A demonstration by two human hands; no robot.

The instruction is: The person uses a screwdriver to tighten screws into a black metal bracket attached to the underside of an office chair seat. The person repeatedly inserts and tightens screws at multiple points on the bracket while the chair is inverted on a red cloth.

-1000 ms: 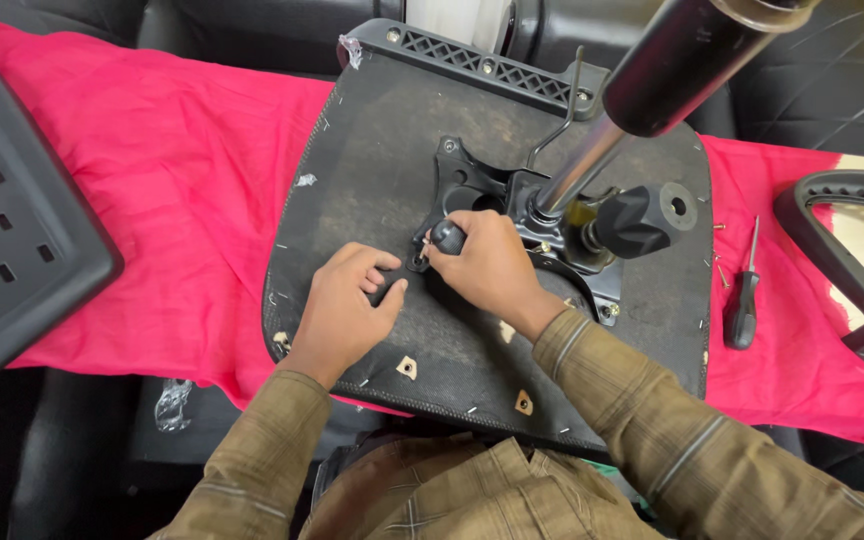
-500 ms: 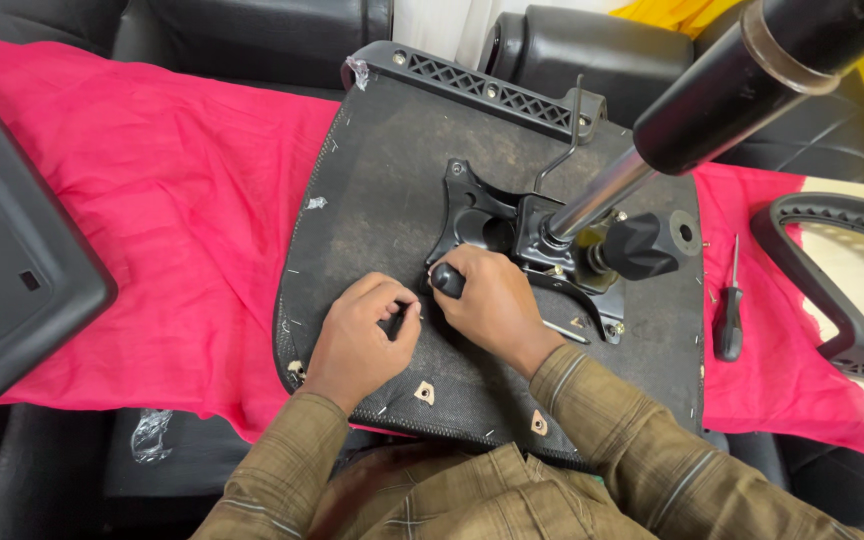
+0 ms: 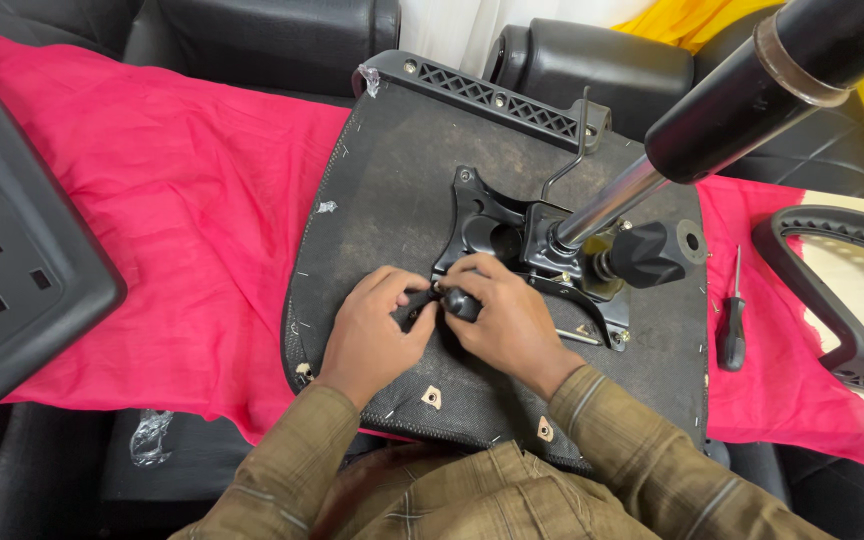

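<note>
In the head view, both hands met over a small black knob on the underside of an upturned chair seat. The right hand was curled over the knob, fingers closed on it from the right; the left hand pressed in from the other side, its thumb and fingertips pinched together against the same spot. What exactly the left fingers gripped could not be made out, since the right hand covered most of it; it looked like the knob's near end.

Just beyond the grip lay the black metal mechanism plate, bolted to the seat. To the right of the grip, a gas cylinder rose from the plate toward the camera, with a larger black tension knob at its base. Well to the right of the hands a screwdriver lay on the red cloth, near a black armrest. Far to the left sat a black plastic panel.
</note>
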